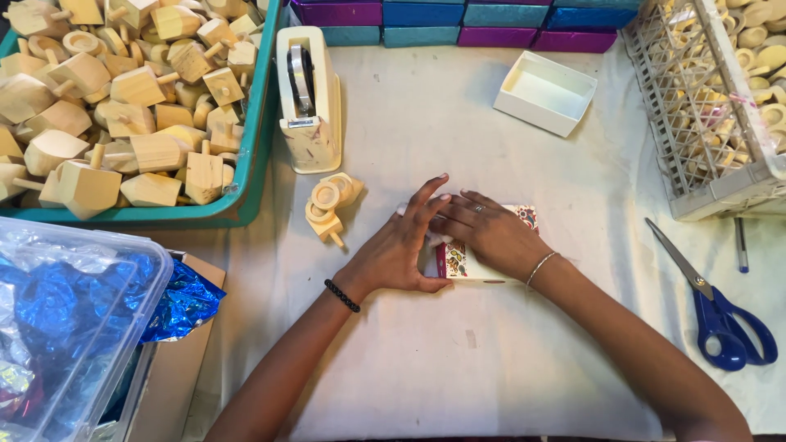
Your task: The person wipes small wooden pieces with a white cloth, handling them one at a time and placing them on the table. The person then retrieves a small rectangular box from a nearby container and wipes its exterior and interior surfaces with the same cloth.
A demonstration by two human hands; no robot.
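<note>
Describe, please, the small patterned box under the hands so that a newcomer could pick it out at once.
Start at the white cloth-covered table and look to its middle, where the left hand and right hand meet. Under them lies the small patterned box. Its colourful floral print sets it apart from the plain white open box farther back.

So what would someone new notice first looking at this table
Both hands, left hand and right hand, press on a small patterned box at the centre of the white cloth. A teal bin heaped with wooden spinning tops fills the upper left; blue-handled scissors lie at right.
</note>
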